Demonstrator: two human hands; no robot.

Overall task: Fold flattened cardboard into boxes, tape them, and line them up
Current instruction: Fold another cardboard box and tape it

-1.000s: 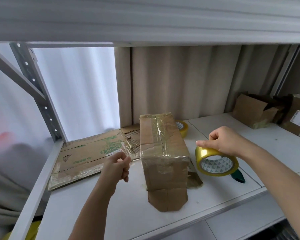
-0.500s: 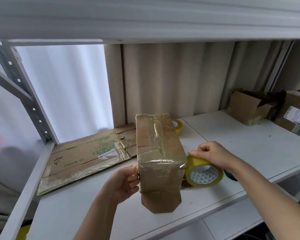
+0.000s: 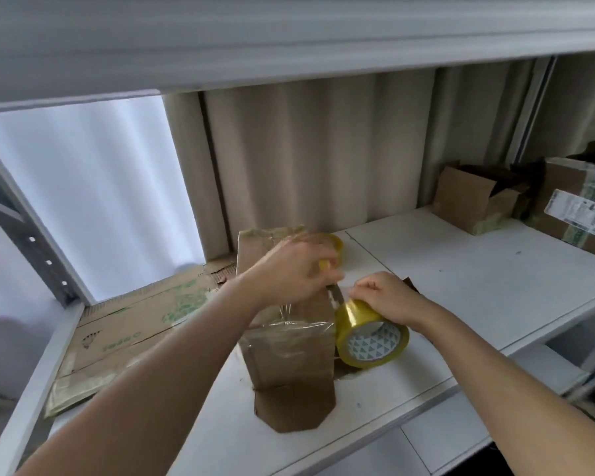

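Now: left hand (image 3: 294, 269) grips knife (image 3: 334, 292) over box (image 3: 289, 341); right hand (image 3: 385, 297) pinches tape roll (image 3: 371, 334).

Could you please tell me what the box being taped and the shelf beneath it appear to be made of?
The box looks like brown corrugated cardboard, matte and creased, with glossy clear tape wrinkled across it. The shelf looks like white painted or laminated board, smooth with a faint sheen; which one is unclear.
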